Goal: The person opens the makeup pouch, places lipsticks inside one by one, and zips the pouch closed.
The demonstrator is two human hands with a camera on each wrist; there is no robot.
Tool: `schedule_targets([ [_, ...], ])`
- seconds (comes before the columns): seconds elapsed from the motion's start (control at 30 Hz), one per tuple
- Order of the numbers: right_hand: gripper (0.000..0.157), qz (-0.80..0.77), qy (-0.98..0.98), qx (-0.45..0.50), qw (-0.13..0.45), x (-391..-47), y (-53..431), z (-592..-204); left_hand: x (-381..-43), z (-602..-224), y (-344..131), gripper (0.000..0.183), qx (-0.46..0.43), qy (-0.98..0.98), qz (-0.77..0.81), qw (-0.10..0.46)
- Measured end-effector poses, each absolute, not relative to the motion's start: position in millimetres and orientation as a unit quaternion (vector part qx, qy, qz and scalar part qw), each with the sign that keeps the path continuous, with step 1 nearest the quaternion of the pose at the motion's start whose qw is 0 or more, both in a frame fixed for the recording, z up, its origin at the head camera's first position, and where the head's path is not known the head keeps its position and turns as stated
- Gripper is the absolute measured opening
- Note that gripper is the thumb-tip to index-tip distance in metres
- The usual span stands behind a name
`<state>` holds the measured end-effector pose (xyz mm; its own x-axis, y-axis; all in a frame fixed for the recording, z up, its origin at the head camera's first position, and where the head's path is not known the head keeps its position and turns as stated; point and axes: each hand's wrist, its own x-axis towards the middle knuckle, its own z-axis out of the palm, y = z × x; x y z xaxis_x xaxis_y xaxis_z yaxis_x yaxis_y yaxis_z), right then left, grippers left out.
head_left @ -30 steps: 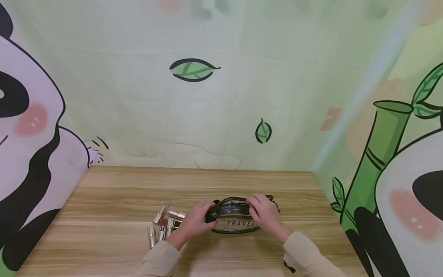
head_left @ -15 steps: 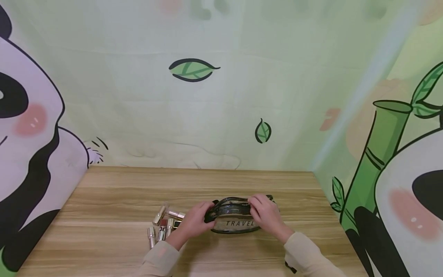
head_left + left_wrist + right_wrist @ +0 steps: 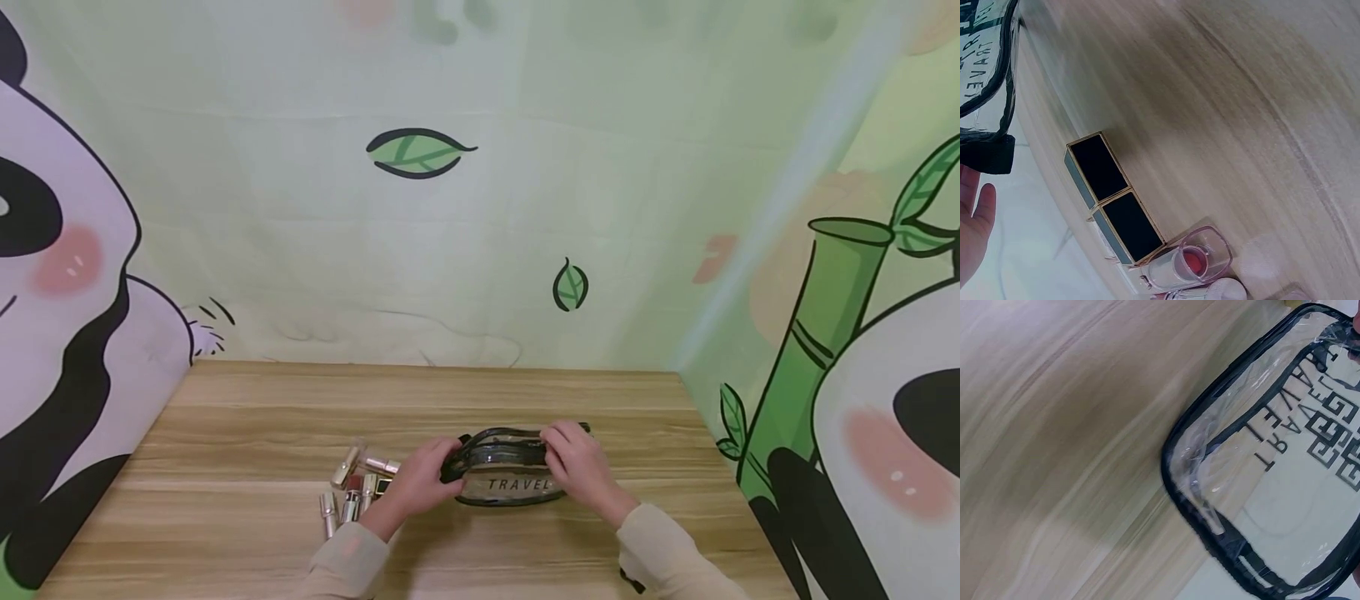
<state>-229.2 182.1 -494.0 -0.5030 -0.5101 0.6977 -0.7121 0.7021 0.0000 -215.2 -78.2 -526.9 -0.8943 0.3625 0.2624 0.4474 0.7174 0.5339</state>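
Observation:
A clear travel pouch with black trim and the printed word TRAVEL stands on the table in the head view. At its left end, my left hand grips the black edge with thumb in front and fingers behind. My right hand pinches the pouch's upper edge near the right end; whether it holds a zip pull is hidden. The left wrist view has the pouch at upper left above part of my left hand. Through the clear side of the pouch, the right wrist view shows no contents.
Several lipsticks lie in a cluster left of my left hand. Two black, gold-edged lipstick tubes and a clear-capped lipstick show up close. A wooden table ends at a printed backdrop.
My right hand has slid slightly right along the pouch's upper edge. The pouch and my left hand have shifted a little left. The lipsticks stay put.

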Motion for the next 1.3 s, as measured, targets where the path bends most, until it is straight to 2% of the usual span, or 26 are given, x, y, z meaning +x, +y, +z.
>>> schedule_targets([
  [1.3,0.014,0.13,-0.884,0.31,0.325,-227,201,-499,-222,-528,-80,0.046,-0.21,-0.922,-0.318,0.065],
])
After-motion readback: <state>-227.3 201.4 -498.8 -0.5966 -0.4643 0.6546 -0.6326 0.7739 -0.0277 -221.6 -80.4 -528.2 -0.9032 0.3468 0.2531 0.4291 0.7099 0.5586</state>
